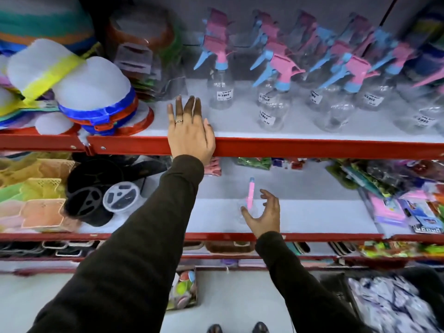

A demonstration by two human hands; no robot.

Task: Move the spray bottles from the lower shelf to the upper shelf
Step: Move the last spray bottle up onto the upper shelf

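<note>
Several clear spray bottles with pink and blue trigger heads stand on the upper shelf (240,131), the leftmost one (219,92) just right of my left hand. My left hand (189,133) lies flat and open on the red front edge of that shelf, fingers pointing inward. One clear spray bottle (249,195) with a pink and blue head stands alone on the lower shelf (312,217). My right hand (264,212) is spread open around its near right side, fingers curled, close to it but not closed on it.
Stacked plastic lidded containers (79,92) crowd the upper shelf's left part. On the lower shelf, coloured baskets (36,188) and a black item (91,188) sit left, packaged goods (396,188) right. More shelves and a floor bin (389,301) lie below.
</note>
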